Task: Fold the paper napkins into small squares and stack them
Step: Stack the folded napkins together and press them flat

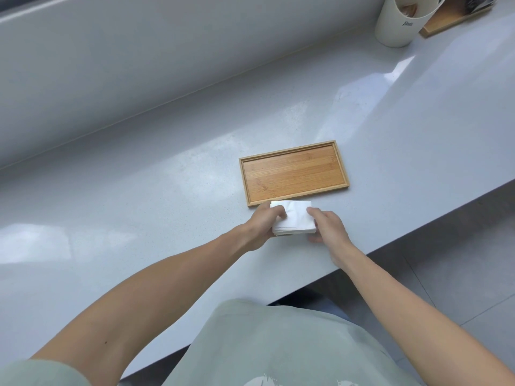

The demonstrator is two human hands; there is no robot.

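Paper napkins (294, 222), gathered into a thick white pile of layered edges, are sitting between both hands on the pale counter (139, 207), just at the six o'clock side of the empty bamboo tray (294, 174). The left hand's fingers (278, 212) are curling over the pile's nine o'clock edge and gripping it, while the right hand's fingers (313, 211) are pinching its three o'clock edge, thumb tucked below. The left hand (260, 227) and right hand (328, 228) are mirroring each other, forearms reaching in from six o'clock. Judging by the ragged layers along the near side, the pile is probably being squared up; doing this well means pressing the two sides inward evenly, tapping the near edge against the counter, and keeping the top sheet from sliding off toward twelve o'clock. Soft paper will be creasing easily, so a light squeeze is serving better than a hard one. Far off at one o'clock, a white cup (401, 23) is standing beside another wooden board (446, 20), well apart from the work.
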